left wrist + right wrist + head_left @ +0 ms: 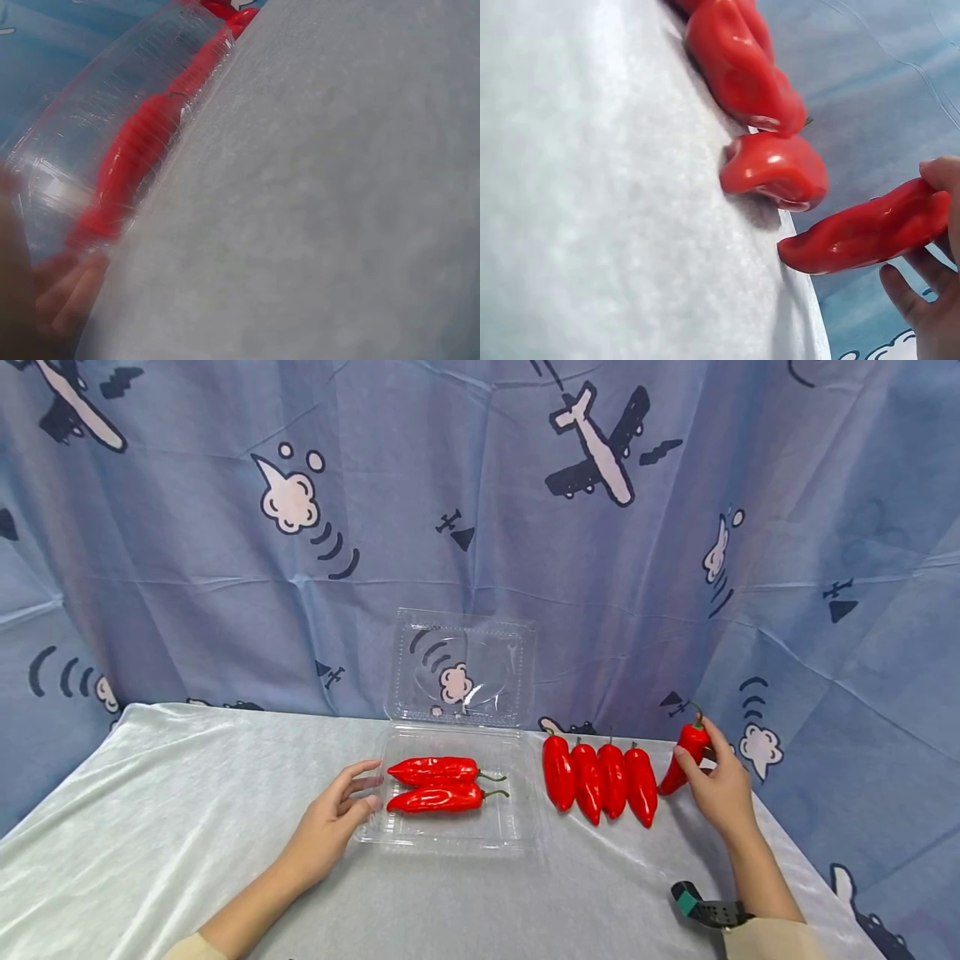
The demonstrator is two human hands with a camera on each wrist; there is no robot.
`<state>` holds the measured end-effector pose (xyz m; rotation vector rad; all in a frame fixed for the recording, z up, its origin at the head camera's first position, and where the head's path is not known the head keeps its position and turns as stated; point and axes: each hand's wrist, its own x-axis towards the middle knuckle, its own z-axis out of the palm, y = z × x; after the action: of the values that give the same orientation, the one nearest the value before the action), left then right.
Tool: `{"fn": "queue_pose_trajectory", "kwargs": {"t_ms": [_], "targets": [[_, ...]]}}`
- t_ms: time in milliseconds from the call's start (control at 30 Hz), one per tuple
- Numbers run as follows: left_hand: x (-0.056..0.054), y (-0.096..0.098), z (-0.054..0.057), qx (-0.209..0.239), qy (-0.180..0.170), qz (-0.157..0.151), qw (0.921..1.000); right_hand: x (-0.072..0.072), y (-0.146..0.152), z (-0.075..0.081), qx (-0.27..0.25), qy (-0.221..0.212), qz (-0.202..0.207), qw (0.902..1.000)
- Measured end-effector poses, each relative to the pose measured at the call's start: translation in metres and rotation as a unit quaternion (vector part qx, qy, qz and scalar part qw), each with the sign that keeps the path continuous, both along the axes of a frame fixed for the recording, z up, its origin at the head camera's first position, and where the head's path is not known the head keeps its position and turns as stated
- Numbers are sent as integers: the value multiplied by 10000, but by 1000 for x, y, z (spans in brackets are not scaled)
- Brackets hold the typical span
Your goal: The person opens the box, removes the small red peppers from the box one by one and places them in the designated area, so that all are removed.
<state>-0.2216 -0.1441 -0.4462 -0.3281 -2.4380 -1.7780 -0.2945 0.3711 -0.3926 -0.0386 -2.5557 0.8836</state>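
At left, the left hand (pixel 330 822) lies along the near side of a clear plastic box (pixel 450 833), thumb and fingers apart, touching its left edge. The box stands open on the white-covered desk (pixel 600 893), its lid (pixel 461 668) raised at the back. Inside, two red peppers (pixel 438 797) lie crosswise, one behind the other, green stems pointing right. Just right of the box, four peppers (pixel 587 781) lie side by side in a row, stems toward the back. Beyond them, the right hand (pixel 722 785) is clamped on another pepper (pixel 692 742), thumb and fingertips around its upper part. That one tilts, stem up and tip down (whether the tip touches the desk, I cannot tell). A black strap (pixel 716 912) sits by the right wrist. Behind everything hangs a blue curtain (pixel 420 527) printed with planes.
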Motion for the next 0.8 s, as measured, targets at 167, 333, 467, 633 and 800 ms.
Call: {"fn": "queue_pose_trajectory", "kwargs": {"t_ms": [167, 333, 467, 633, 800], "targets": [[0, 0, 0, -11, -10, 0, 10000, -2, -2, -4, -66, 14, 82, 9999], [0, 1, 1, 4, -19, -5, 10000, -4, -3, -9, -62, 3, 143, 9999], [1, 0, 1, 14, -30, -6, 10000, -5, -4, -13, 21, -14, 123, 9999], [1, 0, 2, 0, -3, 1, 10000, -7, -8, -21, 10, -273, 90, 9996], [1, 0, 1, -15, -14, -11, 10000, -8, -8, -27, -160, -373, -16, 9992]]}}
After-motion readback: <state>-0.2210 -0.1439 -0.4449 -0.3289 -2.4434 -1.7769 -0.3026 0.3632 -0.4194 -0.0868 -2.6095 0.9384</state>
